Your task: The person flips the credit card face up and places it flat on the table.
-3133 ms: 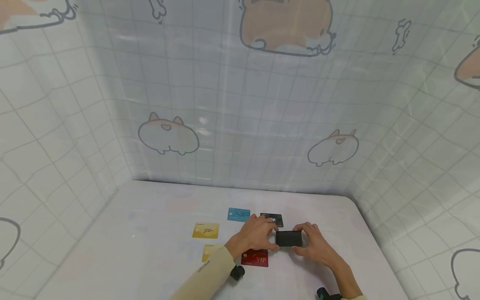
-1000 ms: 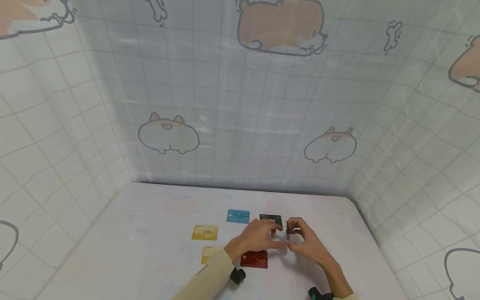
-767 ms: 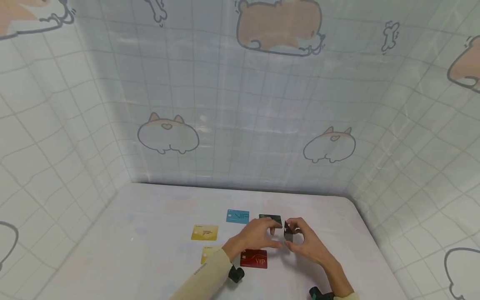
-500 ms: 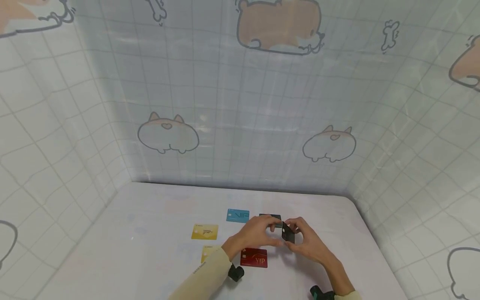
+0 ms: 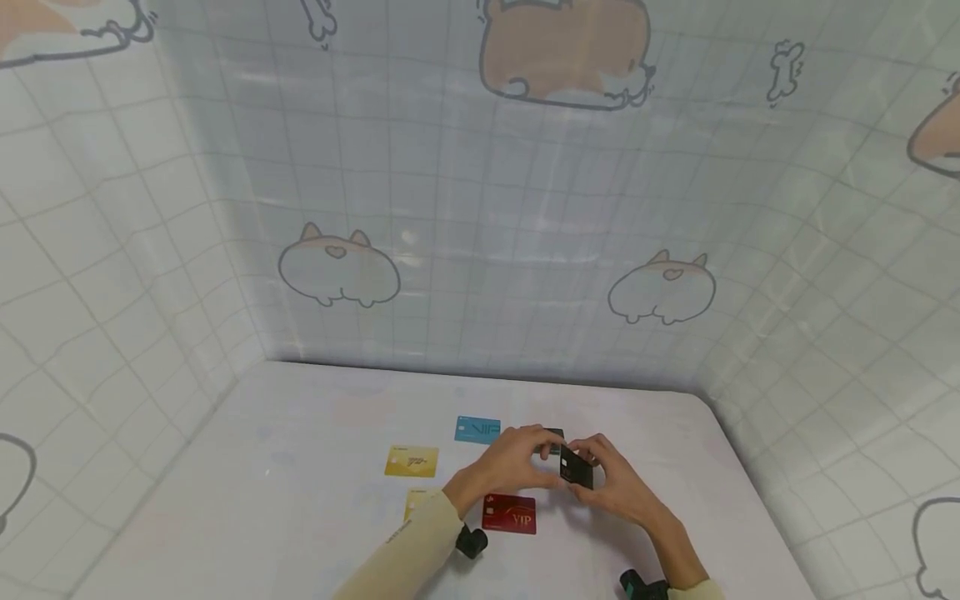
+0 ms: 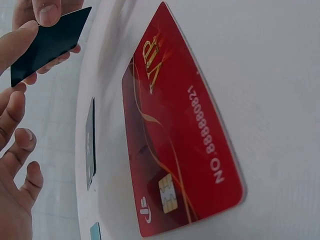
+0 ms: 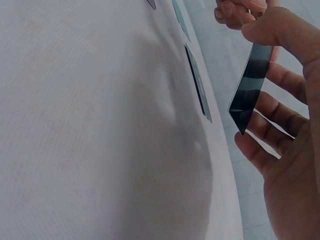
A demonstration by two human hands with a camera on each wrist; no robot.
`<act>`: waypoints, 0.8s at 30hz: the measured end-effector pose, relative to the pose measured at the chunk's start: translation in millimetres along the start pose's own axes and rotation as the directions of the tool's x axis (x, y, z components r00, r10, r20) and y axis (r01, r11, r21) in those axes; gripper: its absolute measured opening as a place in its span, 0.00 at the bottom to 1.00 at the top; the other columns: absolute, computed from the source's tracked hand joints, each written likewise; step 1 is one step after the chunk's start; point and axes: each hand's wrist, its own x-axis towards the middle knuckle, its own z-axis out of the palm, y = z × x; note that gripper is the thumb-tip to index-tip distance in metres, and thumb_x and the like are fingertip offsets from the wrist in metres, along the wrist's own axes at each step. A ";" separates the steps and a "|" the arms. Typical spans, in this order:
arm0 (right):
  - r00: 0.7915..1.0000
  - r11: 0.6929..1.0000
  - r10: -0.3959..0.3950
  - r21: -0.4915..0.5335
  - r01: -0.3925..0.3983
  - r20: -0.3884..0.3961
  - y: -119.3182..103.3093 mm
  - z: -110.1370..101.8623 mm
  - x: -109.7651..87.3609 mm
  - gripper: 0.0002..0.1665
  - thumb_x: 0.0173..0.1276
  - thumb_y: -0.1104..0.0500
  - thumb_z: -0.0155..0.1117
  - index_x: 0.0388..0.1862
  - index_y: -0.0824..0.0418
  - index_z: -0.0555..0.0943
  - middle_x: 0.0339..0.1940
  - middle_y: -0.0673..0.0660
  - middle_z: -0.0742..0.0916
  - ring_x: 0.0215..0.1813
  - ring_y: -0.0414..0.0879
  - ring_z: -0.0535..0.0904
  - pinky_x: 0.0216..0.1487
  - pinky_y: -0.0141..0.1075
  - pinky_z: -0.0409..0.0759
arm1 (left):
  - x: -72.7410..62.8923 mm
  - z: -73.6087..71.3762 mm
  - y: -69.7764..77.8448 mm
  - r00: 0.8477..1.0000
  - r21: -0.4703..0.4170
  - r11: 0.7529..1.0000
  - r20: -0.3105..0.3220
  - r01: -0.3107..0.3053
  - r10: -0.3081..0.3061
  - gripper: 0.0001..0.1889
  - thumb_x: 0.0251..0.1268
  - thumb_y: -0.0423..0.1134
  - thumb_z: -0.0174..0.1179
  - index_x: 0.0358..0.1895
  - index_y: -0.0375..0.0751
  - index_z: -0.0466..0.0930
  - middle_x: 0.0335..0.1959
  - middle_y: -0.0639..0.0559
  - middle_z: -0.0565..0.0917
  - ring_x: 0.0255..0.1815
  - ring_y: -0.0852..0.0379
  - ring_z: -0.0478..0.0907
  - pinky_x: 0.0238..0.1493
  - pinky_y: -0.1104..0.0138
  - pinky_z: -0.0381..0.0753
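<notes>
A black card (image 5: 576, 468) with a small chip mark is held tilted above the table between both hands. The right hand (image 5: 618, 483) pinches its right part; in the right wrist view the thumb (image 7: 275, 32) lies on one face with fingers behind. The left hand (image 5: 510, 462) holds the card's left end between thumb and index finger, and its other fingers (image 6: 15, 155) stand loosely bent in the left wrist view. Beneath the left hand lies a red VIP card (image 5: 510, 513). Another dark card (image 5: 555, 435) lies behind the hands, partly hidden by the left one.
A blue card (image 5: 477, 429) lies at the back. Two yellow cards, one whole (image 5: 412, 461) and one partly covered by the left sleeve (image 5: 408, 542), lie to the left. The white table (image 5: 315, 483) ends at a printed curtain (image 5: 480, 208) on its back and sides.
The card lay face-on and plain black between both hands, then was turned edge-on in the right hand. Now its chip side shows, and the left fingers have closed on its left end.
</notes>
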 end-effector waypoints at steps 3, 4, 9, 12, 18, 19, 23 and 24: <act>1.000 1.000 0.012 -0.002 -0.012 0.019 3.4 -2.3 2.2 0.31 0.55 0.52 0.79 0.58 0.45 0.77 0.45 0.47 0.77 0.47 0.44 0.75 0.52 0.44 0.77 | 2.4 0.8 1.0 1.000 0.014 1.000 0.010 0.018 -0.019 0.31 0.57 0.66 0.69 0.63 0.62 0.77 0.37 0.59 0.78 0.36 0.68 0.69 0.38 0.69 0.68; 0.999 1.000 0.019 -0.001 -0.019 0.026 4.4 -3.2 3.1 0.31 0.55 0.52 0.79 0.58 0.44 0.77 0.45 0.47 0.78 0.47 0.44 0.75 0.52 0.44 0.77 | 3.2 1.0 1.4 1.000 0.014 1.000 0.012 0.024 -0.024 0.31 0.57 0.65 0.69 0.63 0.62 0.77 0.37 0.59 0.78 0.36 0.68 0.69 0.37 0.69 0.68; 0.999 1.000 0.028 0.005 -0.029 0.045 8.5 -8.2 6.9 0.31 0.55 0.51 0.80 0.57 0.43 0.77 0.45 0.46 0.78 0.48 0.43 0.76 0.54 0.44 0.77 | 7.4 1.2 4.1 0.999 0.002 0.999 0.009 0.043 -0.043 0.30 0.57 0.63 0.69 0.62 0.61 0.77 0.37 0.59 0.78 0.34 0.67 0.69 0.34 0.70 0.69; 0.999 1.000 0.007 -0.009 -0.007 0.047 11.7 -10.1 9.5 0.31 0.56 0.51 0.80 0.57 0.44 0.77 0.45 0.45 0.78 0.49 0.43 0.76 0.53 0.43 0.77 | 10.4 1.9 3.6 0.999 0.009 0.999 0.005 0.039 -0.039 0.30 0.58 0.63 0.69 0.62 0.60 0.77 0.37 0.59 0.79 0.34 0.68 0.69 0.34 0.71 0.69; 0.998 1.000 -0.015 -0.017 0.017 0.066 19.4 -13.2 14.4 0.29 0.55 0.52 0.80 0.55 0.48 0.77 0.46 0.47 0.79 0.49 0.46 0.76 0.53 0.44 0.77 | 15.5 4.4 -0.7 0.999 0.033 0.999 -0.012 0.040 -0.039 0.30 0.57 0.65 0.68 0.62 0.59 0.77 0.36 0.61 0.78 0.34 0.68 0.69 0.37 0.70 0.69; 0.997 1.000 -0.011 -0.017 0.012 0.070 20.1 -13.7 15.1 0.29 0.55 0.52 0.79 0.55 0.48 0.77 0.46 0.47 0.79 0.49 0.46 0.75 0.52 0.44 0.76 | 15.8 4.4 -1.8 0.999 0.035 0.998 -0.012 0.044 -0.044 0.30 0.57 0.65 0.68 0.61 0.59 0.77 0.36 0.60 0.78 0.35 0.68 0.69 0.37 0.69 0.69; 0.995 0.999 0.037 -0.034 -0.034 0.097 22.7 -15.3 18.3 0.28 0.55 0.51 0.79 0.53 0.50 0.78 0.46 0.46 0.78 0.48 0.45 0.73 0.51 0.44 0.75 | 17.5 3.6 -6.5 0.997 0.033 0.997 -0.006 0.071 -0.071 0.30 0.57 0.66 0.68 0.61 0.60 0.77 0.37 0.59 0.78 0.36 0.68 0.69 0.37 0.69 0.69; 0.993 0.998 0.051 -0.037 -0.047 0.105 23.1 -15.8 19.2 0.28 0.55 0.51 0.79 0.53 0.50 0.78 0.46 0.46 0.78 0.49 0.45 0.73 0.51 0.44 0.75 | 18.0 3.2 -7.7 0.997 0.033 0.996 -0.007 0.080 -0.079 0.30 0.56 0.66 0.68 0.60 0.60 0.77 0.37 0.59 0.78 0.36 0.67 0.70 0.38 0.68 0.69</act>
